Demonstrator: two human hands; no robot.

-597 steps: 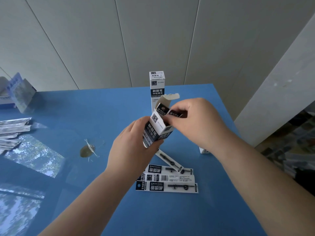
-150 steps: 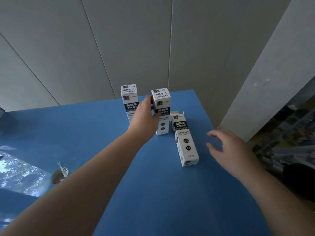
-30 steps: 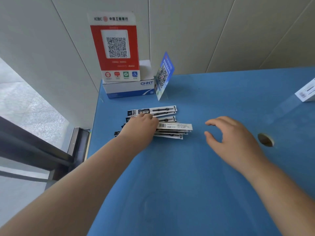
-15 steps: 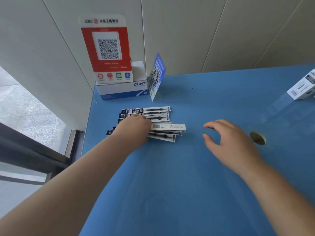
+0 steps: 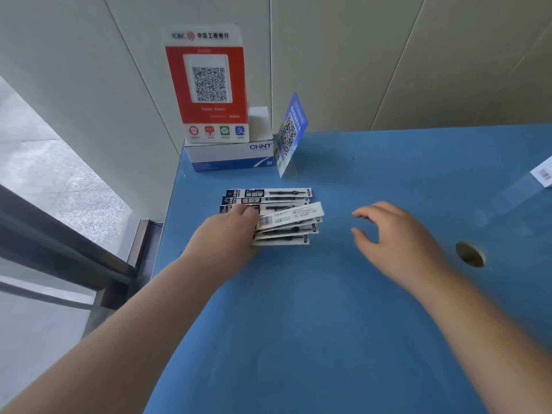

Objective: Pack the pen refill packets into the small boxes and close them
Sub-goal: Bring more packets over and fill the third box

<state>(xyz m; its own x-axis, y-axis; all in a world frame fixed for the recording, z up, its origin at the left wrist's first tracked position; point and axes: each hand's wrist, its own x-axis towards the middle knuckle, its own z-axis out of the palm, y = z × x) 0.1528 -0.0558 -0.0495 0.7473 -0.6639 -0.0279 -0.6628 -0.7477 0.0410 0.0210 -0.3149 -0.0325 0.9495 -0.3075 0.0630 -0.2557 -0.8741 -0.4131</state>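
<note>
A fanned stack of white and black pen refill packets (image 5: 283, 215) lies on the blue table (image 5: 313, 324), left of centre. My left hand (image 5: 230, 231) covers the stack's left end, its fingers curled over the packets there. The top packet (image 5: 291, 216), barcode side up, sits skewed with its right end raised. My right hand (image 5: 397, 243) hovers to the right of the stack, fingers loosely spread and holding nothing. Only a corner of one small white box (image 5: 542, 173) shows at the right edge.
A red QR sign (image 5: 209, 82) leans on a white and blue CHNT box (image 5: 230, 155) at the back wall, with a blue QR stand (image 5: 289, 135) beside it. A round hole (image 5: 470, 253) pierces the table at right. The table's left edge drops to the floor.
The top packet has turned askew with its right end lifted under my left hand. My right hand has stayed hovering beside the stack.
</note>
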